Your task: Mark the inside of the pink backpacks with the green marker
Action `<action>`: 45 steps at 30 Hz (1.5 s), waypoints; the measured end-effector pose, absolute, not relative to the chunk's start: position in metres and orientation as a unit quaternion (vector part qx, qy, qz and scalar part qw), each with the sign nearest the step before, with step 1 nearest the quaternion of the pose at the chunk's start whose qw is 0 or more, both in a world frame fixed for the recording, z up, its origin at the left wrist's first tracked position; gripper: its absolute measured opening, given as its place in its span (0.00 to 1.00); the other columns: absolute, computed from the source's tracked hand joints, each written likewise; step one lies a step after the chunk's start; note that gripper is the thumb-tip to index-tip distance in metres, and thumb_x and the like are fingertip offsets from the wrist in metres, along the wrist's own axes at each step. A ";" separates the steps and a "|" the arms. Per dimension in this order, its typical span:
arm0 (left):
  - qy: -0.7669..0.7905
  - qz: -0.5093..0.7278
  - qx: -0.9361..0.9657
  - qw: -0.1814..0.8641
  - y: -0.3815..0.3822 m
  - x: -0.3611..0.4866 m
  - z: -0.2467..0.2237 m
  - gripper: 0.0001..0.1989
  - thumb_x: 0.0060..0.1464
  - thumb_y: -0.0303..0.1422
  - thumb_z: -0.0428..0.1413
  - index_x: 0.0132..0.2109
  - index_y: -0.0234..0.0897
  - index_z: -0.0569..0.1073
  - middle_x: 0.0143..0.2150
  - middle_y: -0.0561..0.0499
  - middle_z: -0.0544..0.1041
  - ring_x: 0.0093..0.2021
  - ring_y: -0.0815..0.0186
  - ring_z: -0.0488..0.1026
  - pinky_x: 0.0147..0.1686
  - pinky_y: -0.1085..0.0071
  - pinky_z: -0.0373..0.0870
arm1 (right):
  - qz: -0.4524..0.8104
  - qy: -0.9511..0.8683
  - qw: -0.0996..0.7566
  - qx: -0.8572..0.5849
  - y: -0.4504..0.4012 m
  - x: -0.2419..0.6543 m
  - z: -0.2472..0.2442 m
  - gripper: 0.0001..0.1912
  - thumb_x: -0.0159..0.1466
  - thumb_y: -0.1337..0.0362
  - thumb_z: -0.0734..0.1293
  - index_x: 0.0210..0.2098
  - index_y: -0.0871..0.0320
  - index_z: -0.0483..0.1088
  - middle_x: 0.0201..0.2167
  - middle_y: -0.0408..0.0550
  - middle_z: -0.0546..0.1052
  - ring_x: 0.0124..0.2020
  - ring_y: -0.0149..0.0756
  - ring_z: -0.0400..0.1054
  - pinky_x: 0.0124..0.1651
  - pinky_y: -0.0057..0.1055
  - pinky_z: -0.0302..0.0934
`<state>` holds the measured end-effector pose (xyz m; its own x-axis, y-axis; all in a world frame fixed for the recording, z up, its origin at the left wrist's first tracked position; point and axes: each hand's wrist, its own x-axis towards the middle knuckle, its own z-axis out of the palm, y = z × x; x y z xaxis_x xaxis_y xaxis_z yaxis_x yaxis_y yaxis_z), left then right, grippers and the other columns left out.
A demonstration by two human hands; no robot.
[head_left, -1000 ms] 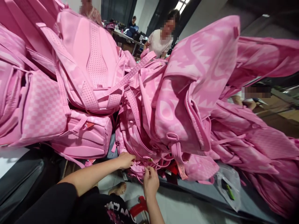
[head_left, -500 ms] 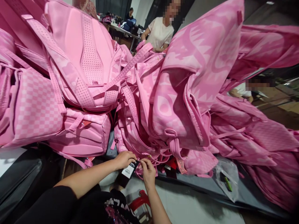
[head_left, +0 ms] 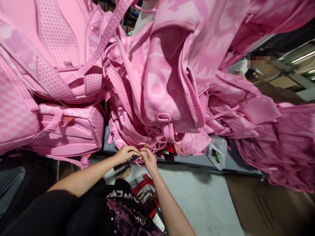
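Left hand (head_left: 126, 154), right hand (head_left: 148, 158): we logged both pinched narrow below the eye-print backpack (head_left: 157, 85), fingertips together, seemingly to steady something small we could not make out. Zippered pink backpack (head_left: 130, 126): was at the eye-print backpack's lower left, near both hands.

We see a pink, pale-patterned backpack (head_left: 130, 127) at the bench's (head_left: 192, 159) edge, rounded side facing us; below, a dark tag (head_left: 132, 158), mostly hidden.
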<state>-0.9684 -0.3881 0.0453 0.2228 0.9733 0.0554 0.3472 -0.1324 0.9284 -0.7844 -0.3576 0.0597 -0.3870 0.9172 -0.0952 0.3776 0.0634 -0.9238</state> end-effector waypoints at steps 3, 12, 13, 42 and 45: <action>0.519 0.344 0.639 0.453 -0.384 -0.972 0.042 0.12 0.61 0.32 0.52 0.44 0.33 0.79 0.36 0.50 0.83 0.35 0.69 0.77 0.37 0.77 0.70 | 0.501 -0.674 0.259 -0.477 -0.355 -0.783 0.063 0.13 0.62 0.54 0.63 0.32 0.57 0.72 0.25 0.46 0.77 0.26 0.35 0.70 0.31 0.30 0.67; 0.548 0.255 0.675 0.423 -0.384 -0.977 0.048 0.10 0.62 0.35 0.54 0.43 0.41 0.81 0.43 0.52 0.83 0.43 0.66 0.77 0.44 0.74 0.66 | 0.426 -0.751 0.216 -0.456 -0.353 -0.784 0.072 0.11 0.64 0.60 0.62 0.31 0.56 0.73 0.31 0.47 0.77 0.33 0.36 0.69 0.41 0.31 0.63; 0.550 0.244 0.681 0.417 -0.383 -0.977 0.049 0.11 0.62 0.35 0.53 0.43 0.42 0.81 0.44 0.52 0.82 0.44 0.66 0.77 0.45 0.74 0.66 | 0.417 -0.761 0.209 -0.450 -0.353 -0.784 0.072 0.11 0.65 0.61 0.61 0.31 0.56 0.73 0.31 0.47 0.77 0.34 0.37 0.69 0.42 0.32 0.63; 0.625 0.126 0.668 0.383 -0.387 -0.959 0.062 0.11 0.64 0.37 0.54 0.45 0.34 0.75 0.40 0.49 0.79 0.42 0.64 0.77 0.46 0.62 0.74 | 0.347 -0.824 0.129 -0.429 -0.341 -0.785 0.057 0.20 0.67 0.50 0.57 0.28 0.57 0.68 0.27 0.49 0.76 0.29 0.38 0.68 0.36 0.31 0.60; 0.645 0.144 0.647 0.381 -0.390 -0.955 0.061 0.13 0.63 0.38 0.54 0.50 0.36 0.74 0.41 0.47 0.81 0.43 0.61 0.78 0.44 0.63 0.73 | 0.368 -0.816 0.128 -0.427 -0.339 -0.784 0.059 0.24 0.66 0.44 0.58 0.28 0.57 0.70 0.26 0.48 0.76 0.27 0.37 0.68 0.33 0.30 0.62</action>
